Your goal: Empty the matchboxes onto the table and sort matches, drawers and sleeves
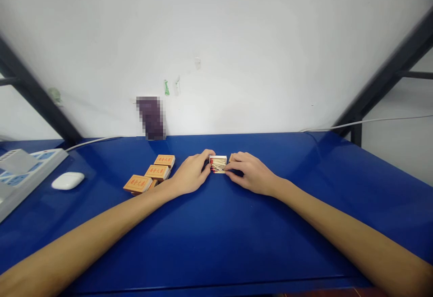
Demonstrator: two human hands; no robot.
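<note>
A small white matchbox tray lies on the blue table in front of me, full of loose matches, several with red heads at the left. My left hand grips the tray's left end between thumb and fingers. At its right end, the curled thumb and forefinger of my right hand pinch the end of a match along the tray's front edge. An orange matchbox sleeve shows partly behind the right fingers; the rest of it is hidden.
Orange matchboxes stand stacked left of my left forearm. Farther left are a white rounded case and a white-and-blue power strip. A pixelated dark purple item leans at the white wall. Cables run along the table's back edge.
</note>
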